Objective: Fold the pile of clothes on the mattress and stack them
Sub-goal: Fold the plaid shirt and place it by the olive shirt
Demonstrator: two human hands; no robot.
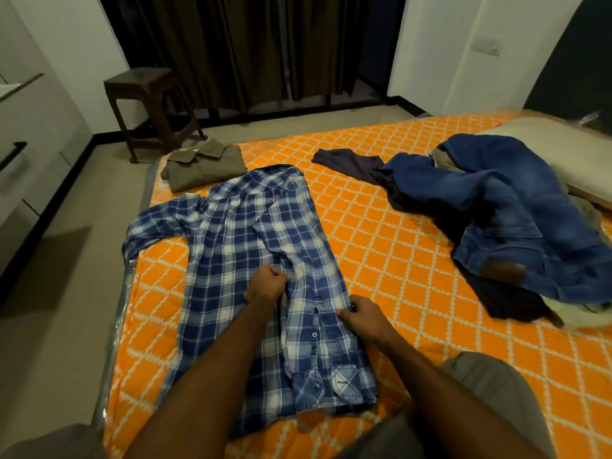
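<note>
Head view: your left hand [266, 283] pinches a fold of the blue plaid shirt [261, 286] near its middle, fingers curled. Your right hand [362, 318], at 4 o'clock from the left, grips the shirt's right edge between thumb and fingers. The shirt lies spread on the orange mattress [397, 260], one sleeve out toward 10 o'clock. A folded olive garment [203, 168] sits at 11 o'clock. The unfolded pile, blue jeans [506, 207] on top, lies at 2 o'clock.
</note>
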